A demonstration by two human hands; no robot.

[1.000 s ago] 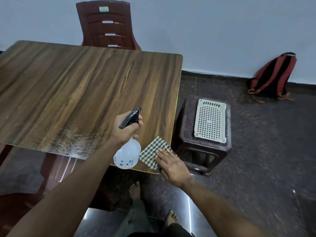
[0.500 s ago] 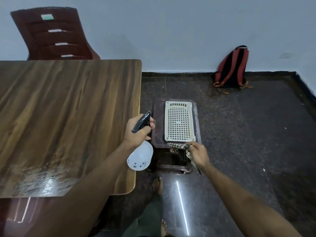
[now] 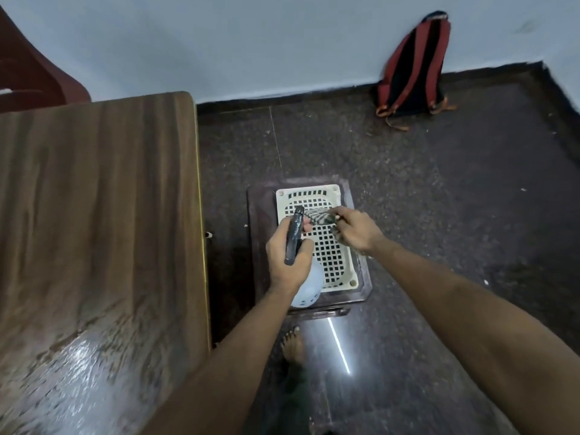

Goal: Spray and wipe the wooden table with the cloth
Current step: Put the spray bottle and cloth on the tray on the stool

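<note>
The wooden table (image 3: 94, 215) fills the left side, its near corner wet and shiny. My left hand (image 3: 290, 257) grips a spray bottle (image 3: 306, 288) with a black trigger head and a pale round body, held over the stool to the right of the table. My right hand (image 3: 354, 229) holds the checked cloth (image 3: 318, 216), bunched and blurred, just above the white perforated tray (image 3: 337, 273). Both hands are close together, off the table.
The white tray lies on a dark brown plastic stool (image 3: 260, 246) beside the table's right edge. A red and black backpack (image 3: 414, 64) leans on the far wall. A dark red plastic chair (image 3: 34, 76) stands behind the table. My bare foot (image 3: 292, 343) rests on the dark floor.
The cloth was lifted off the table's corner by my right hand and carried over the stool. My left hand with the bottle followed to the right. The view swung right.
</note>
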